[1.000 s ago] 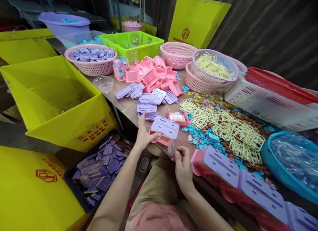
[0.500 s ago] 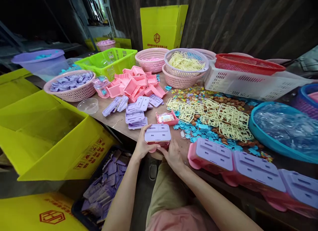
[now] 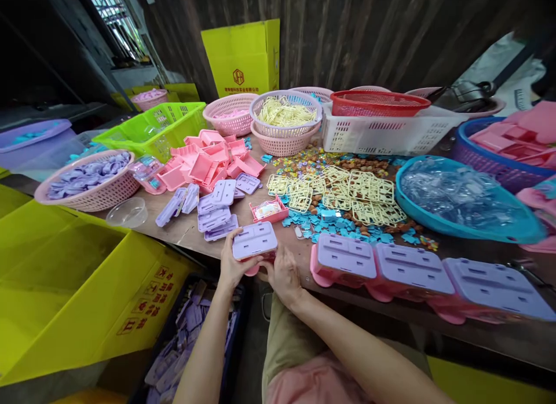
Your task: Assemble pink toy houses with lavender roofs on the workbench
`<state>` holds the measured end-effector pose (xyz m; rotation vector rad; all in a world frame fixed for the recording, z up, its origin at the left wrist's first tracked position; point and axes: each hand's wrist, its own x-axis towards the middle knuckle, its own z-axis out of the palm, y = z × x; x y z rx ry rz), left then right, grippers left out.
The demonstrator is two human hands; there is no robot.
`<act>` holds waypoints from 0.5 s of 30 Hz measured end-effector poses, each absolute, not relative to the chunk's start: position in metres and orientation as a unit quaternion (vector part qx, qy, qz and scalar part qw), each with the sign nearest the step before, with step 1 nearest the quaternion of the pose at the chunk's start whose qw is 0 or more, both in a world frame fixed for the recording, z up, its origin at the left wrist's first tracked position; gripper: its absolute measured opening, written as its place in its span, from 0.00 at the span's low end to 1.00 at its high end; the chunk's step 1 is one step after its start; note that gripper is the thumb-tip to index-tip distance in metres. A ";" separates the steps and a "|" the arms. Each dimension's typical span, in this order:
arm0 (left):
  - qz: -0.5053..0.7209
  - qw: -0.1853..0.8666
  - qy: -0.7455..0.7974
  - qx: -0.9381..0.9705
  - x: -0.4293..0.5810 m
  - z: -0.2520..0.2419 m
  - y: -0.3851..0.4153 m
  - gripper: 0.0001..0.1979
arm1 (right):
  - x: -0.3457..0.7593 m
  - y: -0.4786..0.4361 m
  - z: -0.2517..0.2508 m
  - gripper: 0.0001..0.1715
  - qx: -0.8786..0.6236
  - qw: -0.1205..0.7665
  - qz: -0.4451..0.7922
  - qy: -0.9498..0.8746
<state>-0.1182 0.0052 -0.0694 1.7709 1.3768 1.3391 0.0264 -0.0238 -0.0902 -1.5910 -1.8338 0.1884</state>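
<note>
A pink plastic box with a purple lid (image 3: 255,241) is held between both hands at the table's front edge. My left hand (image 3: 234,262) wraps its left side, thumb along the front. My right hand (image 3: 284,274) grips the front right corner; some of its fingers are hidden behind the box. Just beyond lies an open pink tray (image 3: 270,210) with a small printed packet in it. Loose purple lids (image 3: 215,216) are stacked to the left. On the right, a row of three purple-lidded pink boxes (image 3: 345,258) stands along the edge.
Pink trays (image 3: 208,161) are heaped behind the lids. Cream frames (image 3: 360,190) and blue pieces (image 3: 330,223) spread across the middle. A blue basin (image 3: 516,233) holds clear plastic parts. Yellow cartons (image 3: 143,288) and a dark crate of purple parts (image 3: 191,329) stand at lower left.
The view has swung to the right, so the scene shifts left and more baskets show at the right. Both hands still hold the purple-lidded box.
</note>
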 end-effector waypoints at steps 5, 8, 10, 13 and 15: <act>0.474 0.283 0.498 0.669 -0.120 -0.063 0.005 0.39 | 0.027 -0.019 -0.090 0.31 -0.616 0.321 0.093 -0.713; 0.472 0.277 0.511 0.663 -0.119 -0.061 0.004 0.39 | 0.021 -0.024 -0.087 0.32 -0.633 0.322 0.134 -0.691; 0.469 0.291 0.512 0.658 -0.119 -0.061 0.003 0.40 | 0.018 -0.033 -0.081 0.37 -0.639 0.335 0.176 -0.669; 0.460 0.318 0.505 0.657 -0.119 -0.065 0.004 0.40 | 0.029 -0.051 -0.053 0.46 -0.611 0.340 0.244 -0.672; 0.446 0.320 0.500 0.670 -0.118 -0.066 0.007 0.40 | 0.057 -0.056 -0.020 0.45 -0.563 0.313 0.275 -0.714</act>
